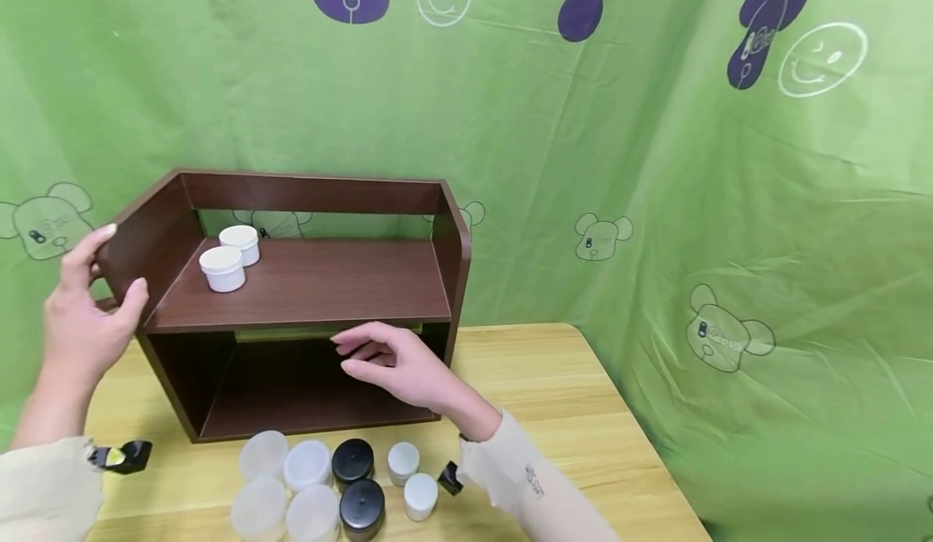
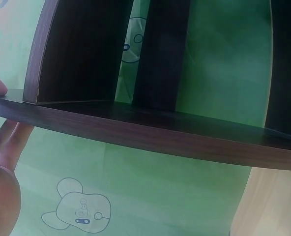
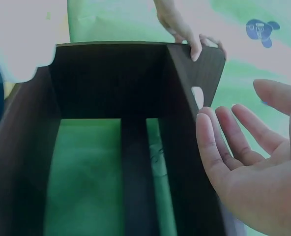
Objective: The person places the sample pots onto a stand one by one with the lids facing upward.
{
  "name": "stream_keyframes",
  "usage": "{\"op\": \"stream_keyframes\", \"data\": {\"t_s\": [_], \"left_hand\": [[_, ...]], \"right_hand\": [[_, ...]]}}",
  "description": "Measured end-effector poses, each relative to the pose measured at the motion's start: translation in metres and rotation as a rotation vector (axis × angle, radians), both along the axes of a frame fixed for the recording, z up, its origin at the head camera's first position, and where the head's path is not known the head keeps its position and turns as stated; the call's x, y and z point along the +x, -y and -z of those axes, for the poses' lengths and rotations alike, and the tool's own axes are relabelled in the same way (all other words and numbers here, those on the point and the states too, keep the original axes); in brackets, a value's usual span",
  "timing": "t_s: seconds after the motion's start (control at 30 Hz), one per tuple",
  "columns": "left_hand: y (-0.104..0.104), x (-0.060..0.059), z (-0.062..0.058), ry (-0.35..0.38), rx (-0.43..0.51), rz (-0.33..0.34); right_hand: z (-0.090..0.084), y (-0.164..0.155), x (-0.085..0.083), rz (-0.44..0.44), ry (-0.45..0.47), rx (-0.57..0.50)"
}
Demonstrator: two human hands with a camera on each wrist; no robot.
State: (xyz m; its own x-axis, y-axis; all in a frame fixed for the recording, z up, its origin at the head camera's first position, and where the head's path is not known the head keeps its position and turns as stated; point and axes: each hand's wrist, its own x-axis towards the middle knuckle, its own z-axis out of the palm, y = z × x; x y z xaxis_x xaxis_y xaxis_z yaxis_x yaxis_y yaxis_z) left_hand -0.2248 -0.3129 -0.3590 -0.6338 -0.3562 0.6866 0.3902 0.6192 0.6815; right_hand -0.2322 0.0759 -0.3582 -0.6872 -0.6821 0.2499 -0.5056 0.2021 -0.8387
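A dark brown two-tier wooden shelf (image 1: 335,287) stands on the table. My left hand (image 1: 86,315) grips the edge of its left side panel (image 2: 135,132), thumb on the inner side and fingers around the outside. Two white lidded jars (image 1: 223,269) sit at the left of the upper tier, one behind the other. In front of the shelf opening, near the edge of the upper board, my right hand (image 1: 401,364) hovers with loosely bent fingers and nothing in them. The right wrist view shows its relaxed fingers (image 3: 214,142) overlapping the board's edge.
On the wooden table (image 1: 539,420) before the shelf stand several translucent jars (image 1: 260,508), two black-lidded jars (image 1: 362,506) and two small pale-lidded jars (image 1: 420,495). A green printed curtain (image 1: 510,121) hangs behind and to the right.
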Motion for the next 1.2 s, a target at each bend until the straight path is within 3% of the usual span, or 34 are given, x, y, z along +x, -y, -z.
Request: {"op": "stream_keyframes", "data": {"t_s": [0.2, 0.53, 0.8, 1.2], "left_hand": [[-0.001, 0.0, -0.001, -0.015, -0.006, 0.008], [0.002, 0.0, 0.0, -0.019, 0.007, -0.008], [0.001, -0.001, -0.001, -0.01, 0.014, -0.012], [-0.001, 0.0, -0.001, -0.007, 0.023, 0.005]], "right_hand": [[0.031, -0.024, 0.003, 0.029, 0.046, 0.013], [0.093, -0.046, -0.006, 0.095, 0.205, 0.01], [0.138, -0.059, -0.009, 0.087, 0.292, 0.046], [0.17, -0.069, -0.003, 0.062, 0.357, 0.076]]}}
